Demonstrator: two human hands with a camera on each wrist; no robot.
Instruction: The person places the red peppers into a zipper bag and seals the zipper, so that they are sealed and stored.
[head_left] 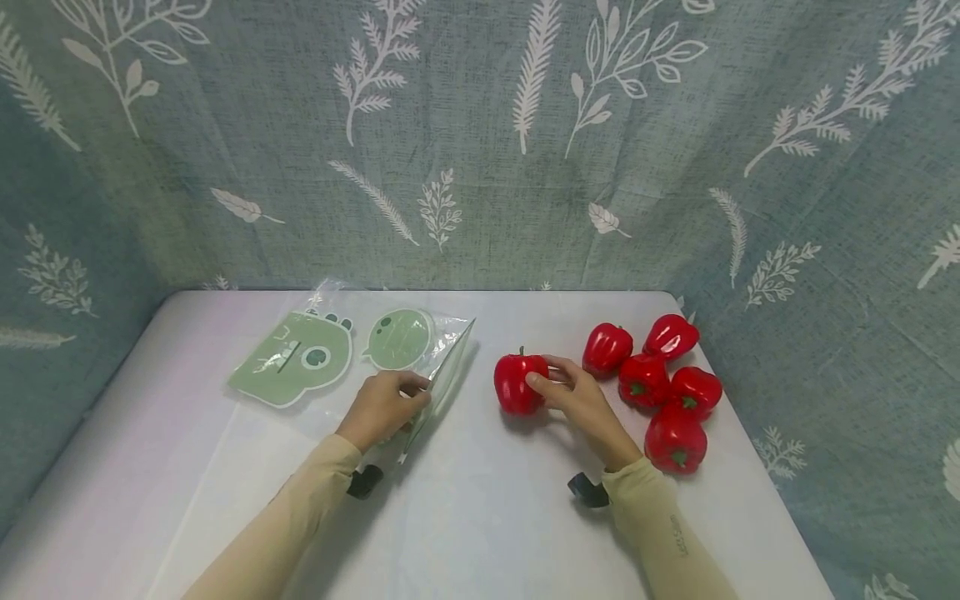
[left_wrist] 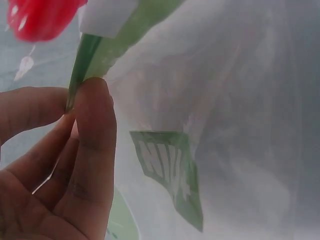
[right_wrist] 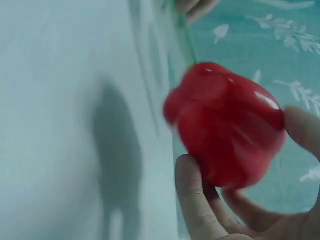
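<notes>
The left hand (head_left: 386, 407) pinches the right edge of one clear plastic bag (head_left: 401, 340) with green cartoon prints between thumb and fingers. Near the bag, on its right, the right hand (head_left: 576, 402) grasps one red bell pepper (head_left: 517, 385), which sits at its fingertips. Farther right of the bag, five more red bell peppers (head_left: 643, 379) lie clustered on the white tabletop (head_left: 480, 517), six altogether.
</notes>
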